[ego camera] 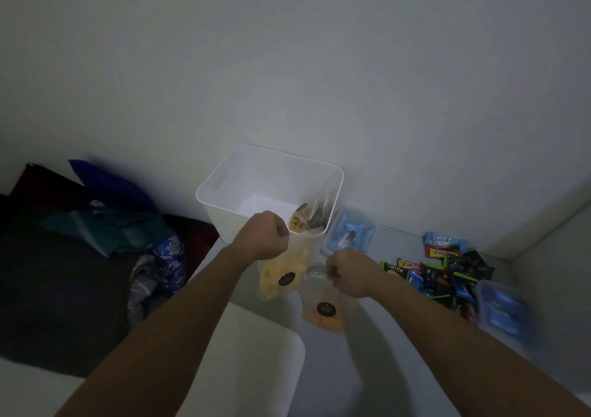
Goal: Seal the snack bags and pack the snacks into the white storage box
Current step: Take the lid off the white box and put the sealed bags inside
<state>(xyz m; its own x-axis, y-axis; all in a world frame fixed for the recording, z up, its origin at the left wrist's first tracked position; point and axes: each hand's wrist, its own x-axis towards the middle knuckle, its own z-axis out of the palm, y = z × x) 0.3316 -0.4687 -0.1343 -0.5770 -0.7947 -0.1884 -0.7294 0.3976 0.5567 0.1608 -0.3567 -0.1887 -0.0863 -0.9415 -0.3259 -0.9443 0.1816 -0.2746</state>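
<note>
The white storage box (224, 180) stands against the wall with a clear bag of small round snacks (300, 218) leaning in its right side. My left hand (265, 236) is closed on the top of a clear bag of yellow snacks (283, 272) that hangs in front of the box's near wall. My right hand (348, 274) grips the top of a clear bag of orange snacks (324, 316), held lower and to the right. Both bags carry a dark round label.
Right of the box lies a blue-lidded clear container (350, 234). A heap of small wrapped snacks (444, 272) and another blue-lidded container (502, 311) sit further right. Dark clothes and a blue cushion (108, 186) lie on the left. A white chair (256, 352) is below.
</note>
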